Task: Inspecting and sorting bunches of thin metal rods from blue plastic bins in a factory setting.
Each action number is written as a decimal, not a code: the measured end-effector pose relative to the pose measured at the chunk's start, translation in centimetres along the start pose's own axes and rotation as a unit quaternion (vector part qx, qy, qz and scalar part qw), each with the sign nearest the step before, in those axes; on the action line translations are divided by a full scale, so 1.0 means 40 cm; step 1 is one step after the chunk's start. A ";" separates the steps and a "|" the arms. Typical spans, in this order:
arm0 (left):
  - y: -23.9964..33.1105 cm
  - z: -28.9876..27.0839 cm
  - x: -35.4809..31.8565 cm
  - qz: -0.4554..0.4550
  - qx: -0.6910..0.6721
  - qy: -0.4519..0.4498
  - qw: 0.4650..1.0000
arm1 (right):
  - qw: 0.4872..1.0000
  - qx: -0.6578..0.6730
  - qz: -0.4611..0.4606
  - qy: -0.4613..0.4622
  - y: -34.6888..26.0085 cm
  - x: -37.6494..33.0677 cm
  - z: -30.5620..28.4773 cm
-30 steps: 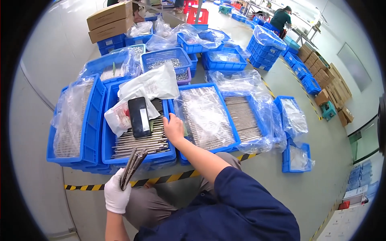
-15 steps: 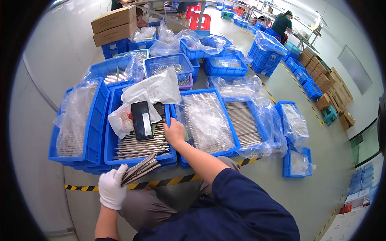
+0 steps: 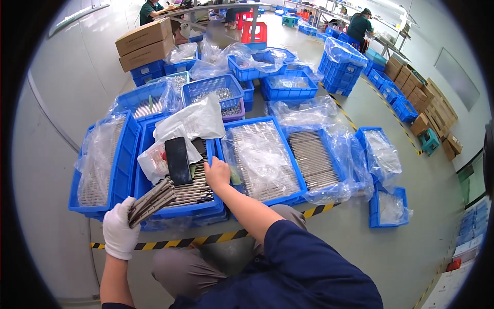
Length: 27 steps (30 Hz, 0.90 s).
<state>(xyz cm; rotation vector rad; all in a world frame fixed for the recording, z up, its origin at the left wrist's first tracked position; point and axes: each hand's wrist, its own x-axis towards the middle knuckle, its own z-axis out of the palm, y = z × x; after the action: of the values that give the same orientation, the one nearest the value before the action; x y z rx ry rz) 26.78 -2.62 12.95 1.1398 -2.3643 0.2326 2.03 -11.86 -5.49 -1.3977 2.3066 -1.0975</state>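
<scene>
My left hand [image 3: 121, 230], in a white glove, is closed round a bundle of thin metal rods [image 3: 152, 202], tilted up to the right over the front left of a blue bin [image 3: 193, 210]. More metal rods [image 3: 198, 191] lie crosswise inside that bin. My right hand [image 3: 217, 174], bare, reaches in at the bin's right side, by the rods' right ends. Its fingers are curled, and what they grip is hidden. Just left of it, a black phone [image 3: 178, 160] rests on white plastic packets [image 3: 191, 121] on top of the rods.
Blue bins of rods under clear plastic stand left [image 3: 98, 165] and right [image 3: 265, 159]. Behind are a blue basket [image 3: 213, 88] of small metal parts and cardboard boxes [image 3: 145, 45]. Striped floor tape [image 3: 221, 237] runs in front. A person [image 3: 359, 28] works far right, another [image 3: 149, 12] far left.
My left hand has moved left and slightly up with the bundle, which now overlaps the bin's front left. My right hand has shifted slightly left and down along the bin's right side.
</scene>
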 end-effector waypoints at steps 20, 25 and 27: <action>-0.028 0.206 0.169 -0.133 -0.278 -0.075 0.948 | 0.978 0.205 -0.021 -0.037 0.041 -0.019 0.001; -0.019 0.279 0.258 -0.028 -0.239 -0.104 0.965 | 0.961 0.254 0.015 -0.110 0.032 -0.028 -0.024; -0.021 0.287 0.277 -0.039 -0.261 -0.140 0.954 | 0.971 0.209 0.008 -0.120 0.035 -0.036 -0.032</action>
<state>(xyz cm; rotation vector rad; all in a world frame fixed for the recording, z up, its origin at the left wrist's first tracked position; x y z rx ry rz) 17.45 -14.87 8.66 1.0453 -2.3928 -0.5886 1.16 -9.67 -5.84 -1.2623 1.7858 -1.2415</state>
